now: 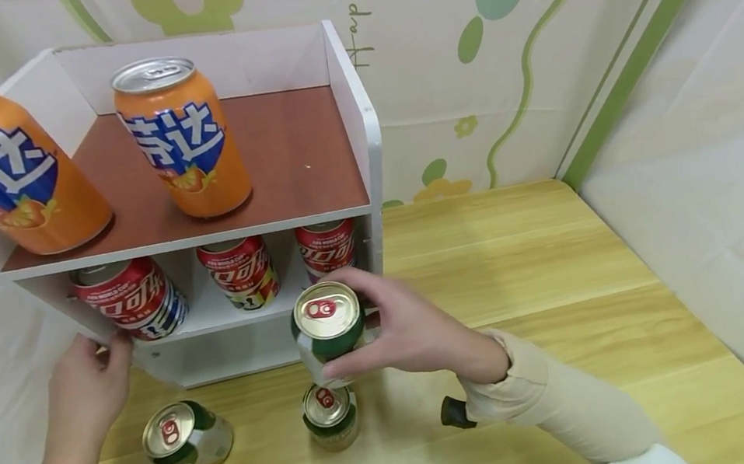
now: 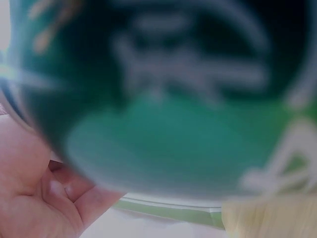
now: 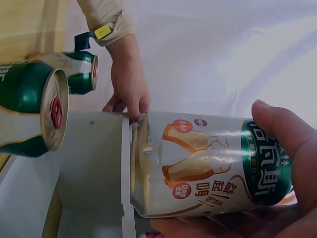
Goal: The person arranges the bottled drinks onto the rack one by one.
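Note:
My right hand grips a green-and-white drink can, held upright in front of the shelf unit's lower right, its gold top with red tab facing up. A second green-and-white can stands on the table just below it. My left hand holds the front left edge of the white shelf unit, close to a red cola can. Beneath that hand stands another green-and-white can, which fills most of the left wrist view, blurred.
Two orange soda cans stand on the unit's brown top. Two more red cola cans share the middle level, the right one partly behind my right hand. The wooden table extends right to a white fabric wall.

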Tool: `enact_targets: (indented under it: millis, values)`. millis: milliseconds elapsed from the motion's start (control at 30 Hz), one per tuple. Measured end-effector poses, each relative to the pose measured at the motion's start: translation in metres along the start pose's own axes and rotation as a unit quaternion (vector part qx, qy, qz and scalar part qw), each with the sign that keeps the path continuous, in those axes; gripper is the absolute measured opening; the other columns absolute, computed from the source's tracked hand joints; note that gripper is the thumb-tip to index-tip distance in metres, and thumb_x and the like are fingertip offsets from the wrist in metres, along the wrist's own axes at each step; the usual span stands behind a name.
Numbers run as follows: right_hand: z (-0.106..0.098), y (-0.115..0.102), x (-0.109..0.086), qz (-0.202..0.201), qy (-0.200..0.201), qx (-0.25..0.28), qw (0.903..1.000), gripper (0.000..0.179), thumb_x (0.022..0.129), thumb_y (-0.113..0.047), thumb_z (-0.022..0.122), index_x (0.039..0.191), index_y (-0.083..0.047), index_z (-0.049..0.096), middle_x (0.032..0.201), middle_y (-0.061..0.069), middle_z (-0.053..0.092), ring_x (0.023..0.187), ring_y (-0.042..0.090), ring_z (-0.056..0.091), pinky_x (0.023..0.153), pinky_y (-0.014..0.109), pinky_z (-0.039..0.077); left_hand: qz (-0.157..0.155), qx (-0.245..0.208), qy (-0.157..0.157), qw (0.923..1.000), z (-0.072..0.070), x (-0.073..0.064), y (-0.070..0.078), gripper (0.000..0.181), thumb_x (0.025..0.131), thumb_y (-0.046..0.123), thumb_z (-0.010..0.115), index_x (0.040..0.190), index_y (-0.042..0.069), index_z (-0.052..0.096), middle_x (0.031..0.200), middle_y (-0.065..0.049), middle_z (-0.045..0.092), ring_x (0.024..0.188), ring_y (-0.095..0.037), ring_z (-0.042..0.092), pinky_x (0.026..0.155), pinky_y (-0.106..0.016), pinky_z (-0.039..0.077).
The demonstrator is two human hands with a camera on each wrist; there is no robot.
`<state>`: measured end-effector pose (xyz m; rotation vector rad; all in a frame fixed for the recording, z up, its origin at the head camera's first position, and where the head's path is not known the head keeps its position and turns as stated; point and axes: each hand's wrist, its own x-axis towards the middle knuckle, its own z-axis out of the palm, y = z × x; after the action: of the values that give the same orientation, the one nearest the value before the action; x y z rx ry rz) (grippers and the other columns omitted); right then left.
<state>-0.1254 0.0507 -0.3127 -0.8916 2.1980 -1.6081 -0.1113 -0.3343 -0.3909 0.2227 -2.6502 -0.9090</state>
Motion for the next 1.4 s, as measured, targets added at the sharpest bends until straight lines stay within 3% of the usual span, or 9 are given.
enact_targets:
  millis: [133, 400, 600, 733, 867, 1067, 1267, 1400]
  values:
    - [0.008, -0.005, 0.008, -0.007, -0.013, 0.006, 0.9999, 0.075, 0.072, -0.014, 0.094, 0.136, -0.019, 0.055, 0.121, -0.009, 0.066, 0.111, 0.010, 0.062, 0.093, 0.031, 0.055, 0.001, -0.004, -0.006, 1.0000, 0.000, 0.000, 0.000, 0.037, 0.104, 0.017, 0.045, 0.122, -0.013, 0.056, 0.114, -0.042, 0.061, 0.095, -0.052, 0.062, 0.055, -0.012, 0.035]
    - [0.027, -0.008, 0.028, -0.005, -0.025, -0.037, 0.9990, 0.073, 0.074, -0.023, 0.094, 0.135, -0.019, 0.053, 0.118, -0.013, 0.066, 0.106, 0.004, 0.062, 0.090, 0.026, 0.053, 0.003, 0.009, -0.005, 0.9999, -0.001, 0.001, 0.000, 0.034, 0.103, 0.017, 0.045, 0.118, -0.012, 0.057, 0.109, -0.040, 0.063, 0.081, -0.032, 0.062, 0.052, -0.016, 0.038]
    - [0.039, -0.008, 0.039, -0.016, -0.055, -0.082, 0.9950, 0.075, 0.075, -0.028, 0.092, 0.136, -0.017, 0.050, 0.116, -0.015, 0.064, 0.104, -0.002, 0.060, 0.092, 0.018, 0.049, -0.001, 0.005, -0.009, 0.9999, -0.002, 0.001, 0.001, 0.036, 0.103, 0.018, 0.045, 0.119, -0.012, 0.057, 0.111, -0.041, 0.063, 0.089, -0.046, 0.063, 0.053, -0.016, 0.037]
    - [0.044, -0.009, 0.043, -0.018, -0.070, -0.099, 0.9924, 0.076, 0.076, -0.028, 0.092, 0.137, -0.016, 0.048, 0.116, -0.014, 0.062, 0.104, -0.003, 0.058, 0.091, 0.015, 0.048, 0.007, 0.006, -0.008, 0.9999, -0.001, 0.002, 0.001, 0.035, 0.103, 0.017, 0.046, 0.119, -0.012, 0.057, 0.106, -0.039, 0.064, 0.075, -0.023, 0.061, 0.052, -0.017, 0.038]
    - [0.048, -0.011, 0.048, -0.023, -0.082, -0.104, 0.9909, 0.077, 0.077, -0.026, 0.091, 0.139, -0.015, 0.047, 0.117, -0.012, 0.063, 0.104, -0.004, 0.058, 0.091, 0.013, 0.047, 0.012, 0.006, -0.008, 0.9999, -0.001, 0.003, 0.001, 0.034, 0.103, 0.017, 0.046, 0.118, -0.011, 0.057, 0.103, -0.038, 0.065, 0.071, -0.001, 0.049, 0.051, -0.018, 0.038]
    - [0.056, -0.010, 0.057, -0.044, -0.103, -0.115, 0.9870, 0.077, 0.080, -0.020, 0.088, 0.143, -0.019, 0.044, 0.120, -0.011, 0.061, 0.102, -0.004, 0.057, 0.088, 0.011, 0.047, 0.009, 0.002, -0.013, 0.9999, -0.001, 0.003, 0.001, 0.035, 0.103, 0.018, 0.046, 0.120, -0.011, 0.057, 0.109, -0.039, 0.064, 0.076, -0.005, 0.052, 0.052, -0.016, 0.038]
    - [0.064, -0.011, 0.065, -0.060, -0.127, -0.187, 0.9721, 0.076, 0.079, -0.025, 0.088, 0.142, -0.021, 0.047, 0.116, -0.014, 0.061, 0.098, -0.008, 0.055, 0.087, 0.007, 0.043, 0.009, 0.003, -0.011, 0.9999, -0.002, 0.002, 0.000, 0.034, 0.103, 0.017, 0.045, 0.119, -0.011, 0.056, 0.100, -0.036, 0.064, 0.064, 0.003, 0.044, 0.049, -0.024, 0.038]
    - [0.066, -0.014, 0.068, -0.061, -0.129, -0.217, 0.9658, 0.076, 0.078, -0.028, 0.089, 0.140, -0.020, 0.046, 0.114, -0.015, 0.060, 0.096, -0.008, 0.054, 0.085, 0.007, 0.042, 0.006, 0.001, -0.012, 0.9999, -0.002, 0.001, 0.000, 0.035, 0.104, 0.019, 0.045, 0.120, -0.011, 0.056, 0.104, -0.037, 0.064, 0.066, 0.005, 0.044, 0.049, -0.023, 0.039]
